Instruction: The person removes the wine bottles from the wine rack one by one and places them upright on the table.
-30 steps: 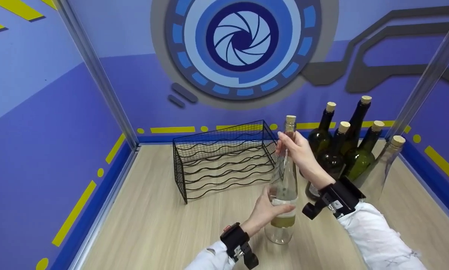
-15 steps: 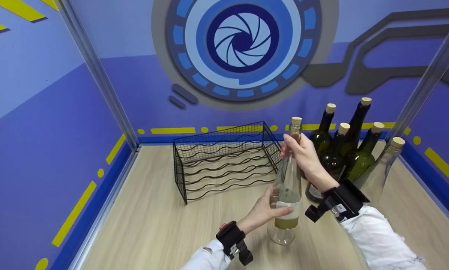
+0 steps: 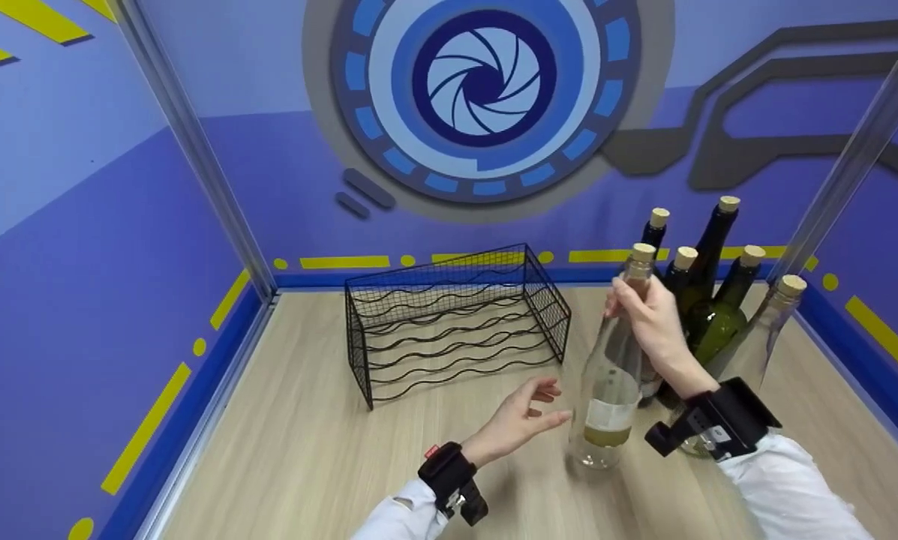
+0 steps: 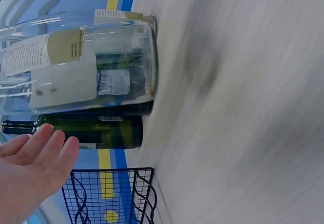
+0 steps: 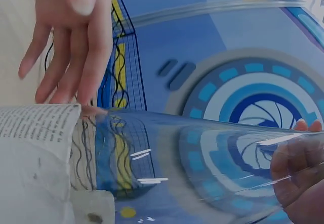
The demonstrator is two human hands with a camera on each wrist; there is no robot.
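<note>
My right hand (image 3: 651,319) grips the neck of a clear glass bottle (image 3: 610,386) just below its cork. The bottle leans slightly and has a white and olive label. In the right wrist view its clear shoulder (image 5: 142,158) fills the lower part. My left hand (image 3: 520,420) is off the bottle, to its left, with fingers spread and relaxed. The left wrist view shows that hand (image 4: 38,168) palm up below the bottle's labelled body (image 4: 76,62).
A black wire wine rack (image 3: 456,330) with wavy rails stands at the back middle. Several corked bottles, mostly dark green, such as this one (image 3: 719,322), crowd the right side, with a clear bottle (image 3: 764,337) at the end. Panelled walls (image 3: 118,300) close in the wooden table (image 3: 328,465).
My left hand has let go of the clear bottle's body and drawn back left. With it, my right hand has carried the bottle rightward, toward the group of bottles.
</note>
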